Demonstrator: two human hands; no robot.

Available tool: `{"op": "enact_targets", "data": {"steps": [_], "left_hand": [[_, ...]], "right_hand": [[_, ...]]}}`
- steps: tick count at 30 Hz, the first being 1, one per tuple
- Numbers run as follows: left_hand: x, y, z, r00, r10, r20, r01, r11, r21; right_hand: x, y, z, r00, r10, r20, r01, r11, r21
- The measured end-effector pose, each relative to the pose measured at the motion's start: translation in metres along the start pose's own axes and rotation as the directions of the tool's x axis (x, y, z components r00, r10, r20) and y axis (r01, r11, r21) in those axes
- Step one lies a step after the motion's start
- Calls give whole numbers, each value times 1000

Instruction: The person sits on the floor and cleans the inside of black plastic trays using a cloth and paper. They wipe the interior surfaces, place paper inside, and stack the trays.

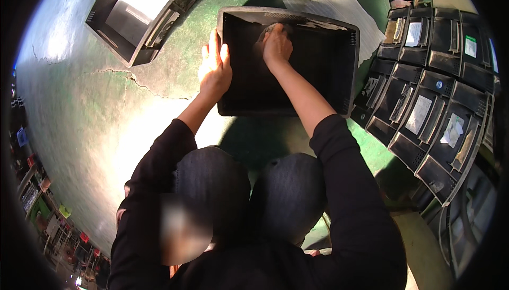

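In front of my knees a black plastic bin lies with its open side facing me. My left hand holds its left rim, with the fingers stretched along the outer side and the thumb at the edge. My right hand reaches inside, closed round a dark bunched cloth pressed near the bin's far wall. Most of the cloth is hidden under the fingers, and shadow makes its outline hard to read.
A second black bin with a bright patch inside stands at the far left. Stacked black bins with labels rise on the right. A white sheet lies behind my bin on the cracked green floor. Cluttered racks line the left edge.
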State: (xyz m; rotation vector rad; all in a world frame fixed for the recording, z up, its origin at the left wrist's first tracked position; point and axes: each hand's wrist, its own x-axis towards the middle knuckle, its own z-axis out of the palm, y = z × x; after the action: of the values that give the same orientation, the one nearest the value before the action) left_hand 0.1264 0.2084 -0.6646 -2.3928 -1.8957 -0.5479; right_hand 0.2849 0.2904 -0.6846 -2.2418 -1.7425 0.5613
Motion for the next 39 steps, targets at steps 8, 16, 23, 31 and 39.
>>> {"op": "enact_targets", "data": {"steps": [8,16,23,31,39], "left_hand": [[12,6,-12,872,-440,213,488,806,-336],[-1,4,-5,904,-385,185,426,843,-328],[20,14,-21,825,-469,316,562,746,-357],[19,15,-33,807,-469,358,588,694,-415],[15,15,-21,914,-378,148,404,808,-430]], "right_hand": [[-58,-25,6,766,-422,485,430,897,100],[7,101,-75,827,-389,405,471,874,-123],[-49,58,18,672,-713,200,739,664,-113],[-12,-78,-61,702,-687,-190,709,647,281],[20,-24,-69,566,-784,-255,796,600,-78]]}}
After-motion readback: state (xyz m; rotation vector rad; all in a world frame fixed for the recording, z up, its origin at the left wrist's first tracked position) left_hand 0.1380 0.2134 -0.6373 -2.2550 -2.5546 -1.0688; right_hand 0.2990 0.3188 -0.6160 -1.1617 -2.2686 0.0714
